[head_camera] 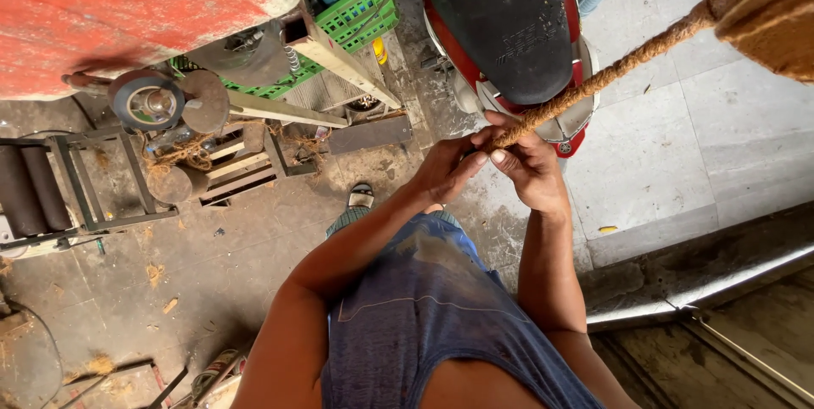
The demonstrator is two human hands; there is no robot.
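Observation:
A thick brown coir rope [610, 74] runs taut from a rough fibre mass [763, 2] at the top right down to my hands. My right hand [530, 167] is closed around the rope's lower end. My left hand [445, 167] presses against it from the left, fingers pinching the same rope end. Both hands meet in front of my chest, above my blue sleeveless shirt.
A black-and-red scooter [509, 27] stands just behind the hands. A red machine body [127, 11], a metal frame with rollers [51, 189], a pulley wheel [148, 102] and a green crate [360, 11] fill the left. A step edge [704, 282] lies at right.

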